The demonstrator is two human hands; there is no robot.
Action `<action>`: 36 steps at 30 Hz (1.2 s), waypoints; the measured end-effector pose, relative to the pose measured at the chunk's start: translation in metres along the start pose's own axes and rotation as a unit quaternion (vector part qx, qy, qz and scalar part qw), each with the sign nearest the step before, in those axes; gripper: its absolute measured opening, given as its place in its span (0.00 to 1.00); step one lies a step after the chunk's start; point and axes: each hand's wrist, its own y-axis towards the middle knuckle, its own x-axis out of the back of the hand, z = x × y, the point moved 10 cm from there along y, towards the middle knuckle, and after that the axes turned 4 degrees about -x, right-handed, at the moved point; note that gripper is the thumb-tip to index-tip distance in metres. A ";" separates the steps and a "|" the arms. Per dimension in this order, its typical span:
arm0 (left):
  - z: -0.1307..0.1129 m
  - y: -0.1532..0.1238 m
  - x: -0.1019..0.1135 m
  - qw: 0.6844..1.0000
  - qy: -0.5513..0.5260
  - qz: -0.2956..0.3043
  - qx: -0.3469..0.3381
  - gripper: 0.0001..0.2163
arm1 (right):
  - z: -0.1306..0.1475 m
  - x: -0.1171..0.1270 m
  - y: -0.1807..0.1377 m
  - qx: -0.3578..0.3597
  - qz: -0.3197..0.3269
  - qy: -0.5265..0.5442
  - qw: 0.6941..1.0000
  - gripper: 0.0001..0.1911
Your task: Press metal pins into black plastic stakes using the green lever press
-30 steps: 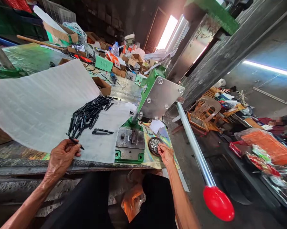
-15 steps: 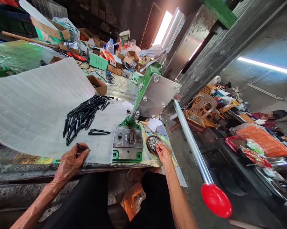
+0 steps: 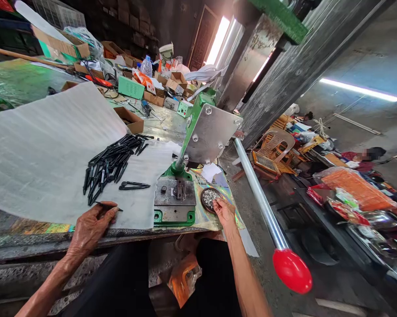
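The left hand [image 3: 89, 229] pinches a thin black piece [image 3: 108, 205] between thumb and fingers, just above a white sheet [image 3: 53, 154]. Well apart, the right hand [image 3: 224, 212] has its fingertips [image 3: 217, 203] among small metal bits [image 3: 209, 198] in a round dish [image 3: 202, 200]; whether they grip any is hidden. On the sheet lie a heap of black pieces [image 3: 108, 167] and a separate forked piece [image 3: 134, 186]. The dish sits on shiny foil [image 3: 198, 207] beside the steel die plate [image 3: 174, 198] of a green hand press [image 3: 207, 132], whose lever [image 3: 261, 198] ends in a red knob [image 3: 292, 270]. A cardboard box [image 3: 129, 119] stands on the tabletop [image 3: 168, 127] beyond.
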 end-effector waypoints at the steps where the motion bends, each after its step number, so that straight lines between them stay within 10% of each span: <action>1: -0.002 -0.001 0.000 0.999 -0.044 -0.009 0.016 0.23 | 0.002 -0.001 -0.003 0.001 0.003 -0.006 1.000 0.08; 6: -0.031 -0.019 -0.013 0.967 -0.250 -0.028 0.046 0.22 | 0.008 -0.023 -0.034 0.012 0.032 -0.025 0.999 0.12; 17: -0.065 -0.067 -0.115 0.850 -0.482 0.128 0.167 0.09 | -0.007 -0.165 -0.183 0.018 0.249 -0.075 0.965 0.11; 36: -0.076 -0.104 -0.120 0.773 -0.570 0.086 0.265 0.14 | 0.014 -0.166 -0.221 0.139 0.232 -0.188 0.944 0.11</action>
